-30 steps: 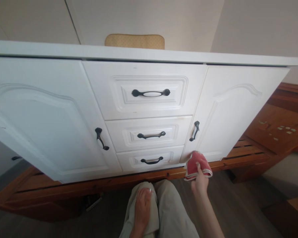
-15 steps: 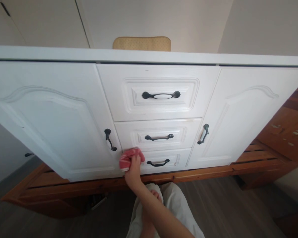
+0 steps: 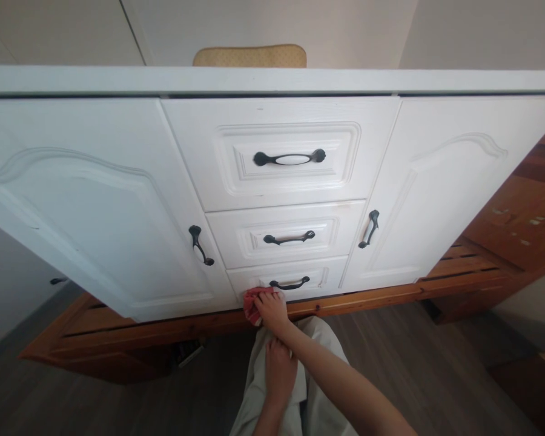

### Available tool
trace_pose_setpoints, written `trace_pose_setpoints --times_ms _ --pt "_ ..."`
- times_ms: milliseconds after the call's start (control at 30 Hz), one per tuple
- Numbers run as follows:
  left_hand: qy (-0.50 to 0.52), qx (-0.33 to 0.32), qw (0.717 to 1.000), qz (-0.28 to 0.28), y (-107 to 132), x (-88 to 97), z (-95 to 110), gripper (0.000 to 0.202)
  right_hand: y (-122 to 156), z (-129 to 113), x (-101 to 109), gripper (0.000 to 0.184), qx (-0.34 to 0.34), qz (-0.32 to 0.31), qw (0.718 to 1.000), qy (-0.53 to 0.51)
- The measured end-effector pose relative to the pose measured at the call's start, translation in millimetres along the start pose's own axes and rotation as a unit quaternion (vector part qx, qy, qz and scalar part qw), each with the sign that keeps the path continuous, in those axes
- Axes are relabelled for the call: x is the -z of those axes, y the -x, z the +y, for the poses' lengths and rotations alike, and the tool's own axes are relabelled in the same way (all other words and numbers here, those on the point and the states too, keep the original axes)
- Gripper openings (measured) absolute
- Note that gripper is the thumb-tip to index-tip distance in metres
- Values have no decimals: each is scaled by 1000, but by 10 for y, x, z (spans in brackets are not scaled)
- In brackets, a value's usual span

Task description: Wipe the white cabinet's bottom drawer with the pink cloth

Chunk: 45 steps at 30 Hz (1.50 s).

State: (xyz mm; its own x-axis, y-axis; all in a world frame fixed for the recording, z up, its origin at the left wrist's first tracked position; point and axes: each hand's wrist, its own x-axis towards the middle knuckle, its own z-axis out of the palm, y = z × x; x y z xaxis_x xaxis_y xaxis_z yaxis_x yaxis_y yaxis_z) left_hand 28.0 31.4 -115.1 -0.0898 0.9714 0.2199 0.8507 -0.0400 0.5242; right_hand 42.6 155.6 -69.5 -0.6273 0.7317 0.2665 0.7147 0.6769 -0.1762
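My right hand (image 3: 272, 312) is closed on a red cloth (image 3: 252, 303) and presses it against the lower left corner of the bottom drawer (image 3: 318, 278) of a white cabinet (image 3: 118, 200). The forearm crosses in front of my body from the right. My left hand (image 3: 280, 372) lies flat on my knee, fingers stretched over the light trousers (image 3: 318, 339), just below the right hand. The drawer's black handle (image 3: 289, 283) is right beside the cloth.
Two more drawers with black handles (image 3: 289, 158) sit above, flanked by a left door (image 3: 95, 206) and a right door (image 3: 436, 194). A wooden base (image 3: 390, 293) runs under the cabinet and a wooden platform (image 3: 513, 224) extends to the right. Dark wood floor (image 3: 413, 369) lies below.
My right hand swept the red cloth leftward from the right door's bottom corner across the bottom drawer, then dropped down to its lower left edge. The left hand stayed on my knee.
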Motion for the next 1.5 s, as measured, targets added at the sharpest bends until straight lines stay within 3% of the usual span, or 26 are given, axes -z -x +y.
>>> trace_pose_setpoints --times_ms 133,300,433,567,733,833,933,1000,1067,1133,1200,1233,1267,1300,1367,1433,1500 --pt "12 -7 1000 -4 -12 131 146 31 521 688 138 33 -32 23 998 41" --pt "22 -10 1000 -10 -69 143 144 29 1260 1697 431 38 -95 39 989 106" --pt "15 -14 1000 -20 -102 106 169 32 1512 2131 749 42 -82 53 986 132" --pt "0 -17 999 -30 -101 94 193 33 1384 2139 1117 45 -61 67 988 121" --pt "2 -18 999 -32 -97 94 172 34 981 1871 1581 45 -49 109 989 89" --pt "1 -17 999 -32 -98 91 174 34 778 1706 1741 41 -61 149 987 22" --pt "20 -9 999 -34 -76 68 159 34 712 1584 1808 27 -81 205 969 -112" --pt "57 -2 998 -29 -51 45 111 34 769 1501 1836 16 -101 245 927 -266" --pt "121 17 992 -23 -32 34 32 34 923 1383 1845 17 -157 283 835 -445" --pt "194 60 979 -5 -46 62 -54 38 1185 1213 1794 34 -253 321 686 -602" --pt "248 97 963 31 -121 154 -99 42 1544 1002 1633 51 -345 339 511 -711" --pt "263 101 958 53 -189 227 -91 43 1747 893 1502 56 -380 331 439 -744" --pt "272 91 955 74 -278 318 -58 42 1953 789 1342 58 -402 304 391 -770" --pt "277 69 953 99 -388 421 1 40 2151 694 1157 59 -424 273 357 -787" --pt "263 22 953 145 -653 634 176 34 2483 547 764 61 -442 219 340 -801" --pt "225 -35 961 158 -936 805 378 32 2692 453 421 55 -474 212 369 -771" --pt "178 -70 976 105 -1177 886 541 30 2778 393 211 49 -503 200 402 -739"
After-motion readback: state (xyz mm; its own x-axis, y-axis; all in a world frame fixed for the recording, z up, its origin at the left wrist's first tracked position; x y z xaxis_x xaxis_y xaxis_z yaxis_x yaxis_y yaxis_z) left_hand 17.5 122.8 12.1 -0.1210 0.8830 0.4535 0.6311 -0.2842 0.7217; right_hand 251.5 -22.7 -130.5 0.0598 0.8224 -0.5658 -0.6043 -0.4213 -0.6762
